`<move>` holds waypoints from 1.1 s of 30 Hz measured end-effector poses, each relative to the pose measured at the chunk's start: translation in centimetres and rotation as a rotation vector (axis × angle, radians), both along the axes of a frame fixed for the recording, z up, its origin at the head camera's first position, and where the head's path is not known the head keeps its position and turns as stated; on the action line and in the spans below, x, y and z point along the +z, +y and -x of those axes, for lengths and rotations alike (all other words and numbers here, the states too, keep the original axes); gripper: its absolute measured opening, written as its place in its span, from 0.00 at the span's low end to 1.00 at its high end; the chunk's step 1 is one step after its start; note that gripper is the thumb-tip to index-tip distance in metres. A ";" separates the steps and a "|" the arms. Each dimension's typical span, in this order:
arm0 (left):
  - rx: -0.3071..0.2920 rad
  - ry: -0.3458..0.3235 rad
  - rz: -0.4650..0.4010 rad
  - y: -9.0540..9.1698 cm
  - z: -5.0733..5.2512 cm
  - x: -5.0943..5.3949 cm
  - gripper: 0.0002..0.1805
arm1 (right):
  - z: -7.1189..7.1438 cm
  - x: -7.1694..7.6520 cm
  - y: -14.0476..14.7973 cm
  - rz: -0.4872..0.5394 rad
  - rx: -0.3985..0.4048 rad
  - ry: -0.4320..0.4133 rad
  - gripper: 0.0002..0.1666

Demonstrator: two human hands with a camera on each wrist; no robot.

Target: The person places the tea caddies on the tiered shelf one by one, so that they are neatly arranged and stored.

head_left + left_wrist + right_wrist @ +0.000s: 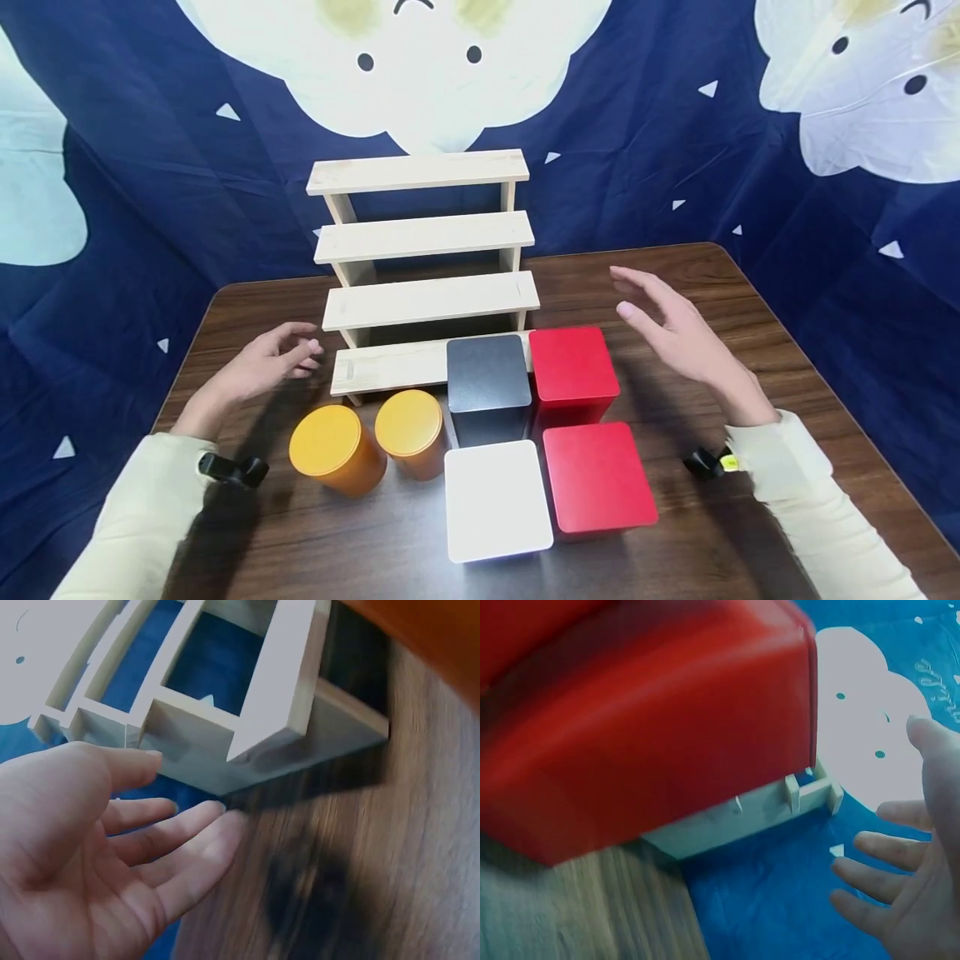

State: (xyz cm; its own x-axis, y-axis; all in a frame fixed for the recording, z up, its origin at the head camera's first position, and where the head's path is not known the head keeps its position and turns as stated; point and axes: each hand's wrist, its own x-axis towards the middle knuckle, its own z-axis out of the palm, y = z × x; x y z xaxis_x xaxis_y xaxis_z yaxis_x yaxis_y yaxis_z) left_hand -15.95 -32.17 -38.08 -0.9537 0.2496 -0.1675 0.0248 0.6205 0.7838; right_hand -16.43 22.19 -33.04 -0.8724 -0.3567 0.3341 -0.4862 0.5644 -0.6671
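Observation:
The left hand (273, 362), fingers loosely bent and holding nothing, hovers left of a pale wooden four-step rack (431, 300). In the left wrist view, the left hand (127, 847) is palm up beside the rack's side panel (195, 742). Right of the rack, the right hand (686, 342) is raised with thumb and fingers apart, empty. The right wrist view has the right hand (907, 862) apart from a red box (667, 735). Nearest the right hand in the head view is the back red box (573, 364).
In front of the rack stand two orange round canisters (326, 440) (410, 423), a dark box (489, 375), a white box (498, 500) and a front red box (598, 477). Blue cloth (637, 167) with cloud faces hangs behind the brown table (360, 550).

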 end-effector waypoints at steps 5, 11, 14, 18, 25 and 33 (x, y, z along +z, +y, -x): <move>-0.022 -0.169 -0.234 -0.3 -0.1 -0.4 0.27 | -1.1 0.3 -0.2 0.055 0.123 -0.049 0.30; -0.030 -0.303 -0.318 -0.3 -0.1 -0.8 0.29 | -1.6 0.2 0.0 0.051 0.189 -0.111 0.34; -0.015 -0.343 -0.331 -0.2 -0.1 -1.1 0.32 | -1.8 0.0 -0.1 0.031 0.195 -0.155 0.37; 0.005 -0.388 -0.349 0.0 0.2 -1.4 0.33 | -2.1 -0.4 -0.3 0.020 0.203 -0.215 0.40; -0.015 -0.417 -0.339 0.4 0.2 -1.4 0.35 | -2.3 -0.9 -0.6 0.016 0.233 -0.247 0.43; -0.010 -0.422 -0.323 0.7 0.2 -1.6 0.37 | -2.6 -1.2 -0.9 0.034 0.284 -0.290 0.46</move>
